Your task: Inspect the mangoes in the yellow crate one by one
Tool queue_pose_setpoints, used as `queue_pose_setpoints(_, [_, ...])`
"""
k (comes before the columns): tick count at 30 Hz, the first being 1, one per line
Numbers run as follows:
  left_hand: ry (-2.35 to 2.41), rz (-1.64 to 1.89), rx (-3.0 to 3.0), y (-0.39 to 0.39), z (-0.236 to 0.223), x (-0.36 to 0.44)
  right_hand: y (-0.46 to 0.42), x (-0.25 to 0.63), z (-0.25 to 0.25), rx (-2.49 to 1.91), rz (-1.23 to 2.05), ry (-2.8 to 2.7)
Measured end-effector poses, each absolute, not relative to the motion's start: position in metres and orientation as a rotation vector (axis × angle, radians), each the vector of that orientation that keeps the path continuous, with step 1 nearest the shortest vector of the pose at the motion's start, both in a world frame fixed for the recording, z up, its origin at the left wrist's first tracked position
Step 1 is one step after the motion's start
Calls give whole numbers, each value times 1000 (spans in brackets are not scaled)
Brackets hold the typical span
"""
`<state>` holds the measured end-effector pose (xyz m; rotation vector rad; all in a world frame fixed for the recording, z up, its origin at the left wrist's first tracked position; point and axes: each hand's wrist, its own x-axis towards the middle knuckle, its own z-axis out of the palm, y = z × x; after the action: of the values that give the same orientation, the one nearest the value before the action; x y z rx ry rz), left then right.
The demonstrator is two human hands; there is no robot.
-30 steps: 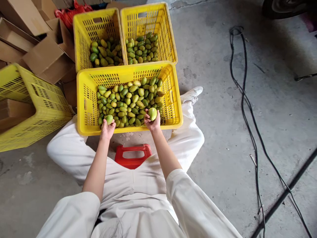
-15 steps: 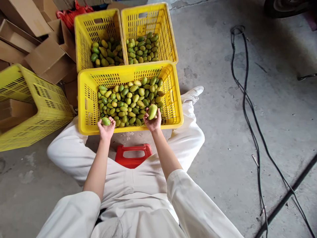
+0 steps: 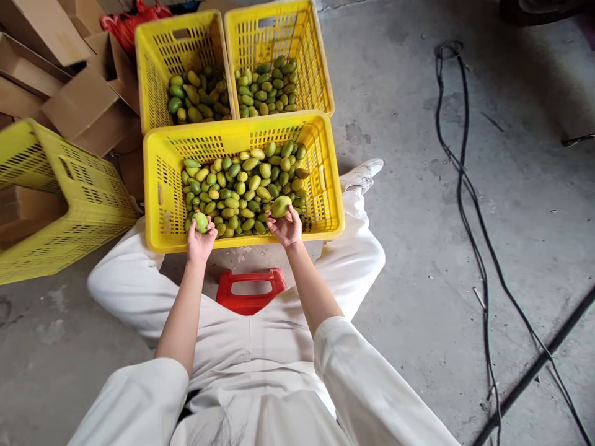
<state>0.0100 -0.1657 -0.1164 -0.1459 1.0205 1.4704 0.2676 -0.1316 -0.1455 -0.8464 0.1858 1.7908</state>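
My left hand (image 3: 201, 241) is closed around a small green mango (image 3: 200, 222), over the front left of the near yellow crate (image 3: 153, 186). Held in the fingers of my right hand (image 3: 288, 232) is a larger yellow-green mango (image 3: 281, 206), lying tilted sideways above the crate's front right. Beneath and beyond both hands, a pile of green and yellowish mangoes (image 3: 242, 188) covers the crate's bottom. The crate stands between my bent legs.
Two more yellow crates (image 3: 153, 74) with mangoes stand behind the near one. Left is a tilted yellow crate (image 3: 93, 204) holding cardboard, with cardboard boxes (image 3: 83, 111) beyond. A red plastic stool (image 3: 250, 303) is under me. Black cables (image 3: 481, 248) lie on the concrete floor at right.
The mango in my right hand has turned from upright to lying sideways. My left hand has turned its mango, with the fingers now more around it. The view has shifted slightly.
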Motion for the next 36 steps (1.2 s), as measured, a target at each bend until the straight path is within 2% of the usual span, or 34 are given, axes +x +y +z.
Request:
queue_pose_setpoints(13, [1040, 1537, -149, -169, -125, 7, -130, 263, -152, -917, 1736, 176])
queue_pose_setpoints(23, [1032, 1539, -186, -166, -123, 11, -126, 278, -157, -793, 1989, 177])
queue_pose_setpoints(36, [1087, 1389, -18, -170, -124, 0, -130, 265, -170, -932, 1801, 15])
